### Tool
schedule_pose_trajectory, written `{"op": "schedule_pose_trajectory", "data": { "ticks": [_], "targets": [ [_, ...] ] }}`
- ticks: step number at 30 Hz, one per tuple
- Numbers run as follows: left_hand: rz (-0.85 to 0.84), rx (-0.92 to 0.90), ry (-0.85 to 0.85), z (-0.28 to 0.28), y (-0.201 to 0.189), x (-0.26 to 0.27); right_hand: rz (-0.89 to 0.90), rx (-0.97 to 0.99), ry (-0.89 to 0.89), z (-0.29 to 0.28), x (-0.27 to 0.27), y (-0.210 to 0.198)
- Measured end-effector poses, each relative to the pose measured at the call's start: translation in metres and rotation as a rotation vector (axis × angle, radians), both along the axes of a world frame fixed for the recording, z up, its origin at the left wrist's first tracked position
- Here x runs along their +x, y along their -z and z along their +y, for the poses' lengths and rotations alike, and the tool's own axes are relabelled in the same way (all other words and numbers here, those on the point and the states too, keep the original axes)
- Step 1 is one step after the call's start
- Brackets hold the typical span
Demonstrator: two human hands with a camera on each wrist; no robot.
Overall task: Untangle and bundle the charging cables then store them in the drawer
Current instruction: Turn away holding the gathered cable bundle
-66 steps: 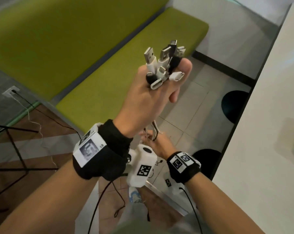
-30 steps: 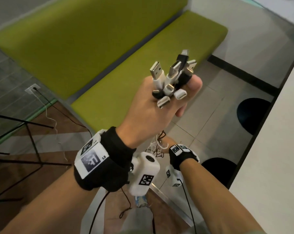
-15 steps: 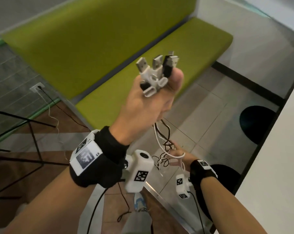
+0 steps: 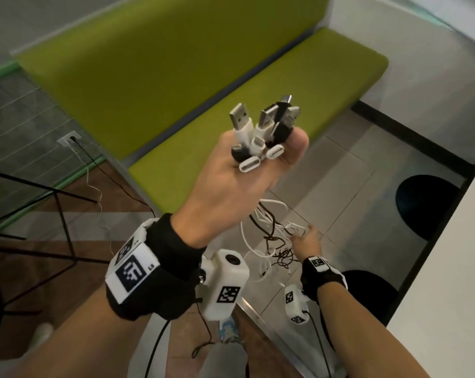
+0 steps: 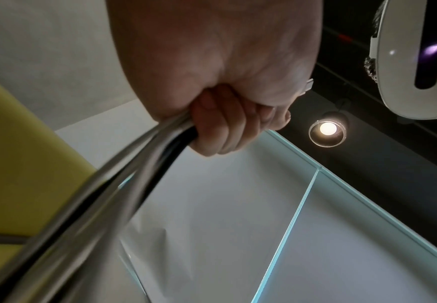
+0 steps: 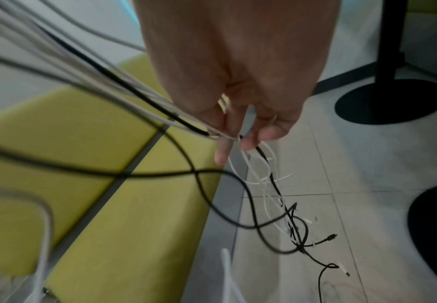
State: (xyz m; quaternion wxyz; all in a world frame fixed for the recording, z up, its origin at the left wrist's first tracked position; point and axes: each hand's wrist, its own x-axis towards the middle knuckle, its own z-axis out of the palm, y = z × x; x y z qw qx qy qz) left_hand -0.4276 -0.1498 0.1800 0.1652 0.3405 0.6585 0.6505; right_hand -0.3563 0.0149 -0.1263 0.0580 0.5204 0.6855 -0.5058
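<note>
Cables hang from left hand down to right hand, bench behind.

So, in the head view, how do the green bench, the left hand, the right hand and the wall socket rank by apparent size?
1. green bench
2. left hand, enlarged by being near the camera
3. right hand
4. wall socket

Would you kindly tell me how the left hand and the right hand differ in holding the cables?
The left hand is raised, fist gripping the cables just below the plugs; the right hand is lower, with the tangled lengths passing between its looser fingers. Both hold the same cables.
</note>
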Motion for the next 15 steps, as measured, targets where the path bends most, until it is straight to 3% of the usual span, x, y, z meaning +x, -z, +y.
{"op": "schedule_pose_trajectory", "data": {
  "ticks": [3, 6, 8, 12, 15],
  "targets": [
    [-0.002, 0.010, -0.039, -0.003, 0.000, -0.006, 0.061, 0.139, -0.091, -0.005, 0.004, 0.011],
    [0.007, -0.006, -0.067, -0.008, 0.002, -0.014, 0.044, 0.352, -0.379, -0.006, 0.020, 0.026],
    [-0.001, -0.019, -0.092, -0.009, 0.005, -0.015, -0.006, 0.383, -0.526, -0.009, 0.028, 0.033],
    [0.034, -0.021, -0.088, -0.007, 0.009, -0.010, -0.272, 0.071, -0.640, -0.008, 0.024, 0.034],
    [0.014, 0.044, -0.056, -0.010, 0.001, -0.011, -0.253, -0.091, -0.626, -0.001, 0.023, 0.037]
  ]
}}
